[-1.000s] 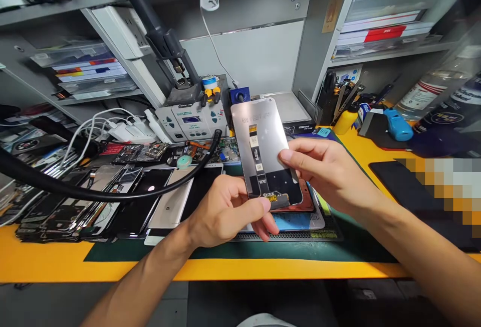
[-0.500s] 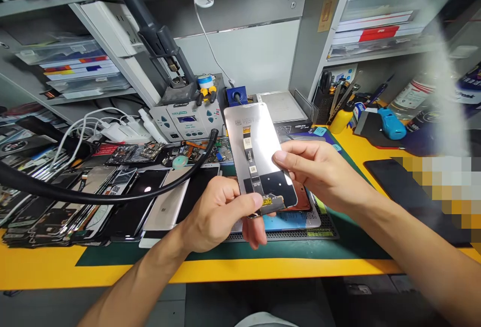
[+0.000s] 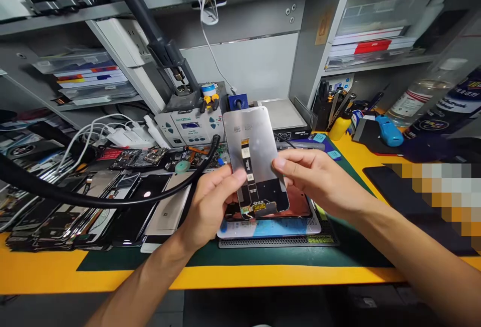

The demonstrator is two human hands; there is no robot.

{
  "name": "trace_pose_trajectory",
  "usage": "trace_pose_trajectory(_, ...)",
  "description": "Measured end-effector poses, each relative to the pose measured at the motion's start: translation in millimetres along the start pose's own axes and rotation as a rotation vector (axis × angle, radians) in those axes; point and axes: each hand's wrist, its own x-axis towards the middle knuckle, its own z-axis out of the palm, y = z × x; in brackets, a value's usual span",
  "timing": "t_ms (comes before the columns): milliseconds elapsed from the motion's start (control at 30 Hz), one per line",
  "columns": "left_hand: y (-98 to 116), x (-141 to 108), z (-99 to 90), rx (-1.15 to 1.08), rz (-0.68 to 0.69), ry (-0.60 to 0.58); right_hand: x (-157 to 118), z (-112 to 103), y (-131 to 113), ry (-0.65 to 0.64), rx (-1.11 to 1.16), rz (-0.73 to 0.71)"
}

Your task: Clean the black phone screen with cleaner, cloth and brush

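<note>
Both hands hold a phone screen (image 3: 259,139) raised over the bench, its silvery back turned to me. A dark flex cable runs down that back to a small circuit strip at the lower edge. My left hand (image 3: 212,201) pinches the left side, thumb on the back and fingers hidden behind. On the right edge my right hand (image 3: 306,169) grips with thumb and fingers. Beneath the screen, partly covered, a reddish-brown phone part (image 3: 300,206) rests on a blue and white pad (image 3: 270,228).
A green mat (image 3: 353,247) covers part of the yellow bench (image 3: 210,279). Phones and phone parts (image 3: 48,211) are piled at left, under a black hose (image 3: 124,201). Behind stands a grey rework station (image 3: 190,126). At right lie a blue tool (image 3: 391,131) and bottles (image 3: 417,94).
My left hand has moved up from the screen's lower corner to its left side, uncovering the bottom circuit strip. The screen stands slightly more upright. My right hand keeps its grip.
</note>
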Motion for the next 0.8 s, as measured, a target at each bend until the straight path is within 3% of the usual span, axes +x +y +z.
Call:
trace_pose_trajectory(67,-1.5,2.0,0.7,0.086,0.080,0.091,0.9,2.0,3.2,0.098,-0.159,-0.066)
trace_pose_trajectory(167,-3.6,2.5,2.0,0.333,0.226,0.171,1.8,5.4,7.8,0.392,-0.402,-0.359)
trace_pose_trajectory(233,-3.9,1.6,2.9,0.536,0.356,0.222,0.4,6.3,8.9,0.480,-0.439,-0.487)
trace_pose_trajectory(333,-2.9,0.0,3.9,0.772,0.544,0.240,-4.7,5.3,6.9,0.239,-0.222,-0.392)
trace_pose_trajectory(433,-1.8,-0.8,3.9,0.867,0.665,0.215,-11.3,4.4,3.7,0.008,-0.003,-0.312)
trace_pose_trajectory(600,-3.0,0.2,4.0,0.924,0.765,0.197,-22.1,9.8,2.4,0.069,-0.026,-0.442)
trace_pose_trajectory(800,-7.0,1.9,3.9,0.948,0.825,0.152,-23.5,14.0,3.3,-0.177,0.000,-0.306)
